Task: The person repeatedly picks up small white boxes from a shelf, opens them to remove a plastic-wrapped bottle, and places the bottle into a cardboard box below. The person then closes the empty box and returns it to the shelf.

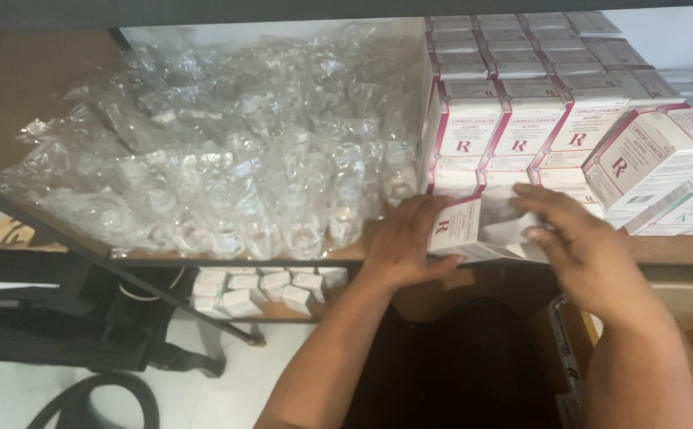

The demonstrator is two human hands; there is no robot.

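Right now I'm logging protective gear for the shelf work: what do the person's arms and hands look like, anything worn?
Nothing worn shows. The left hand and right hand are bare: no gloves, rings or watch in view. Both forearms are uncovered up to the frame's lower edge, so no sleeve appears. No markings, bands or cables are on either arm.

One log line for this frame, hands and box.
left hand: grips white carton | right hand: on carton's open end | site: shelf edge
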